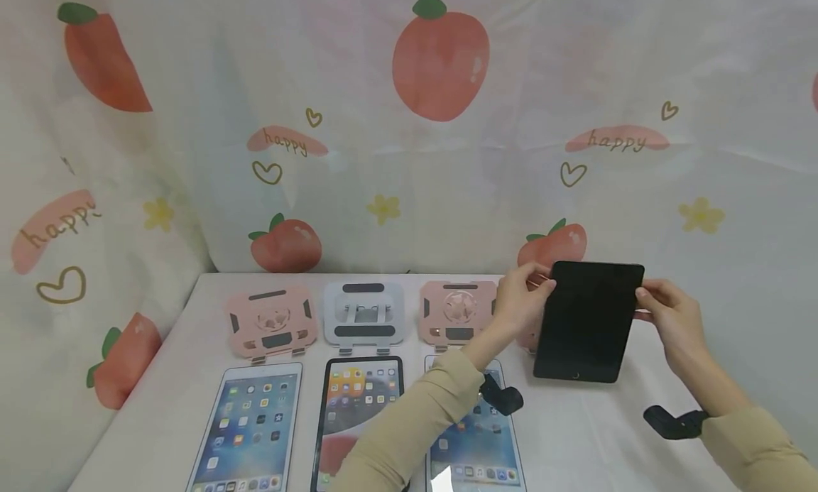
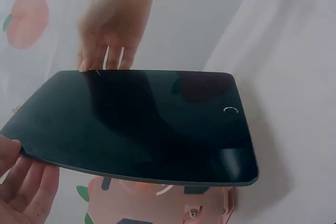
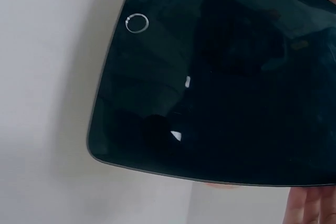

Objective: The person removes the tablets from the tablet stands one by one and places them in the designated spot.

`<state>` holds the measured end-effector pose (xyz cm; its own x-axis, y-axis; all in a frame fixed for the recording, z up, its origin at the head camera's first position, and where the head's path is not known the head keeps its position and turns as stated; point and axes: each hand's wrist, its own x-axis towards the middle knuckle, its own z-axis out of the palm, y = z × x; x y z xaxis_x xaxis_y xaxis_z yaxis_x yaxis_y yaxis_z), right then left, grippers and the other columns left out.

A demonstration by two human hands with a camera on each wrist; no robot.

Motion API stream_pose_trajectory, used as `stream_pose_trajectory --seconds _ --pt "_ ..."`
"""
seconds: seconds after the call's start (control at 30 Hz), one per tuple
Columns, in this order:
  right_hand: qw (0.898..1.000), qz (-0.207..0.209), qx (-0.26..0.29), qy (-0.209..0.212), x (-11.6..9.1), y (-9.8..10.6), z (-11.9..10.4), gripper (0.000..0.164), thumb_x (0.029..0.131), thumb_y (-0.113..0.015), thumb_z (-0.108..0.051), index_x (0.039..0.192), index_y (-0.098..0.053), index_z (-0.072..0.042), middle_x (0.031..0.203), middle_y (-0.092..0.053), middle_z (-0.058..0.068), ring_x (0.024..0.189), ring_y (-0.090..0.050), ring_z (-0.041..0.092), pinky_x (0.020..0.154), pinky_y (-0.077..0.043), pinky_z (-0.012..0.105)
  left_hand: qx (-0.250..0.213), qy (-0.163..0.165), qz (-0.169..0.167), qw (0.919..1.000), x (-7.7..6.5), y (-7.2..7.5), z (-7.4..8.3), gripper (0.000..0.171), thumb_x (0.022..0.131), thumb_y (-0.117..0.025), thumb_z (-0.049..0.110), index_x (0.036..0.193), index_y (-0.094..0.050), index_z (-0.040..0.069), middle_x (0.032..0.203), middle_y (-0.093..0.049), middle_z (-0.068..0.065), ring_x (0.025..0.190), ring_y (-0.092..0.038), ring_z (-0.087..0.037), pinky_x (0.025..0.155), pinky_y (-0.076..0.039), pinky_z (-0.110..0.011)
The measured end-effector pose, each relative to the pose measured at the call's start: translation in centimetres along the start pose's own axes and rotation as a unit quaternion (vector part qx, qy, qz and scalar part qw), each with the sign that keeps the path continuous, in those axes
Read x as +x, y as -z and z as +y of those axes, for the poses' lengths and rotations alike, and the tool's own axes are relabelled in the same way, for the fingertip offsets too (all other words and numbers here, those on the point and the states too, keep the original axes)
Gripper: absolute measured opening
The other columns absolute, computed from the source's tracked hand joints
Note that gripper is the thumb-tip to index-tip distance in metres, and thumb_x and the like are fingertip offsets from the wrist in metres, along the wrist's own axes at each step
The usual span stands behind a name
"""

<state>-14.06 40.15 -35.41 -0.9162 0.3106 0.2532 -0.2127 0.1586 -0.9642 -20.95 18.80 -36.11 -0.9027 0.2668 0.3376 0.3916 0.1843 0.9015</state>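
Both hands hold up a tablet with a dark screen and a round home button, tilted above the white table. My left hand pinches its left edge near the top corner, thumb on the front. On the opposite edge, my right hand pinches it a little lower. In the left wrist view the dark screen spans the frame over a pink plate-like holder. The right wrist view shows the home-button end of the tablet and a few fingers at its edge.
Along the back lie a pink holder, a pale blue holder and another pink one. In front of them lie a white tablet, a black-framed tablet and another white tablet, partly under the left sleeve.
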Motion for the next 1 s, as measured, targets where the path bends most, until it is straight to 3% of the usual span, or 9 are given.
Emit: stream_pose_trajectory --seconds 0.17,0.43,0.57,0.67,0.73,0.83,1.0 --pt "1.0 -0.028 0.008 -0.008 -1.0 0.7 -0.1 0.016 0.088 -0.055 -0.006 0.088 -0.064 -0.019 0.075 -0.064 -0.015 0.064 -0.059 0.0 0.057 -0.05 0.012 -0.024 0.031 -0.018 0.9991 -1.3 0.0 0.1 0.01 0.084 -0.064 0.018 0.094 -0.066 0.015 0.08 -0.065 0.003 0.066 -0.051 0.004 0.061 -0.044 -0.01" --pt "0.994 -0.054 -0.087 -0.045 -2.4 1.7 0.4 0.014 0.09 -0.055 -0.013 0.089 -0.062 -0.024 0.074 -0.061 -0.018 0.065 -0.058 0.0 0.06 -0.05 0.012 -0.042 0.054 -0.037 0.997 -3.4 0.3 0.3 0.009 0.083 -0.065 0.016 0.091 -0.066 0.014 0.075 -0.062 0.004 0.063 -0.05 0.004 0.058 -0.044 -0.012" --pt "0.983 -0.065 -0.162 -0.059 -3.4 1.6 0.6 0.014 0.092 -0.052 -0.018 0.09 -0.058 -0.03 0.076 -0.059 -0.023 0.066 -0.057 -0.002 0.061 -0.049 0.011 -0.048 0.072 -0.041 0.9954 -4.5 0.4 0.3 0.007 0.081 -0.066 0.016 0.088 -0.065 0.013 0.074 -0.063 0.003 0.06 -0.052 0.003 0.053 -0.045 -0.013" --pt "0.978 -0.076 -0.184 -0.069 -3.7 1.9 1.4 0.013 0.092 -0.052 -0.019 0.091 -0.058 -0.03 0.075 -0.058 -0.022 0.065 -0.056 0.001 0.061 -0.049 0.013 -0.07 0.094 -0.045 0.9921 -5.3 0.3 0.2 0.008 0.081 -0.067 0.014 0.088 -0.065 0.011 0.071 -0.062 0.003 0.056 -0.055 0.0 0.049 -0.047 -0.015" --pt "0.975 -0.085 -0.186 -0.082 -3.4 2.7 2.9 0.011 0.092 -0.053 -0.021 0.091 -0.059 -0.03 0.074 -0.059 -0.019 0.065 -0.056 0.004 0.061 -0.05 0.016 -0.1 0.108 -0.05 0.9878 -5.7 0.3 0.1 0.008 0.081 -0.066 0.01 0.088 -0.065 0.008 0.07 -0.06 0.002 0.054 -0.056 -0.002 0.048 -0.049 -0.015" --pt "0.972 -0.085 -0.191 -0.107 -2.3 4.7 6.9 0.008 0.09 -0.056 -0.029 0.096 -0.06 -0.027 0.074 -0.061 -0.018 0.066 -0.058 0.006 0.061 -0.052 0.02 -0.125 0.127 -0.055 0.9825 -6.3 0.3 -0.2 0.008 0.081 -0.065 0.007 0.089 -0.064 0.006 0.069 -0.058 0.002 0.052 -0.058 -0.005 0.048 -0.05 -0.016" --pt "0.954 -0.097 -0.258 -0.117 -0.7 7.6 13.3 0.039 0.088 -0.052 -0.046 0.112 -0.055 -0.015 0.08 -0.061 -0.014 0.071 -0.059 0.01 0.064 -0.054 0.027 -0.161 0.159 -0.058 0.9724 -7.2 0.3 -0.9 0.007 0.081 -0.065 0.006 0.088 -0.063 0.005 0.068 -0.061 -0.003 0.052 -0.062 -0.013 0.048 -0.052 -0.02"
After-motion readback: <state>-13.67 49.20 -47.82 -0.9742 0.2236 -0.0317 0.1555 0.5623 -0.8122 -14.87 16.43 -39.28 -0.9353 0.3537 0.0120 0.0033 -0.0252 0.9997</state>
